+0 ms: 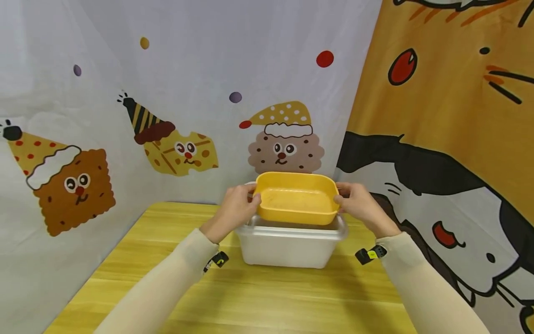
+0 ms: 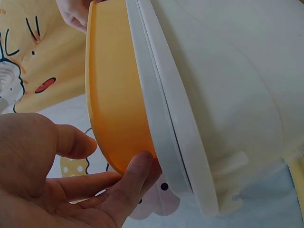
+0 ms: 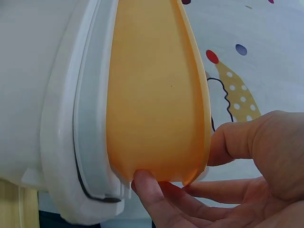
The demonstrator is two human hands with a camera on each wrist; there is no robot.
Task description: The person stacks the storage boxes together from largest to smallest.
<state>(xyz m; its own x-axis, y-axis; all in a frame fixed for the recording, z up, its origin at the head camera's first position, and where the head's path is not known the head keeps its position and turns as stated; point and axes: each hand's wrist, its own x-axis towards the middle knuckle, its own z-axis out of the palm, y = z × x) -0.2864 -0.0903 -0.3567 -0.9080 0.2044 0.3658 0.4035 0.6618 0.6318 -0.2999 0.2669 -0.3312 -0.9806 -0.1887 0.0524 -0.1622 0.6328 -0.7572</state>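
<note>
A shallow yellow plastic tray (image 1: 297, 199) with rounded corners is held over a white plastic bin (image 1: 288, 248). My left hand (image 1: 238, 205) grips the tray's left end, and my right hand (image 1: 359, 202) grips the right end. In the left wrist view, fingers (image 2: 137, 166) press against the yellow side wall near its lower edge. The right wrist view shows a fingertip (image 3: 145, 183) at the opposite end of the tray. Between the yellow wall and the bin's thick rim runs a pale translucent rim (image 3: 92, 109). The bin's inside is mostly hidden behind the tray.
The bin stands on a yellow wood-grain table (image 1: 179, 283), toward its back edge. Behind hangs a white cloth (image 1: 187, 60) printed with cartoon food. An orange cloth (image 1: 450, 106) with cartoon animals hangs close on the right. Both wrists wear black straps (image 1: 371, 254).
</note>
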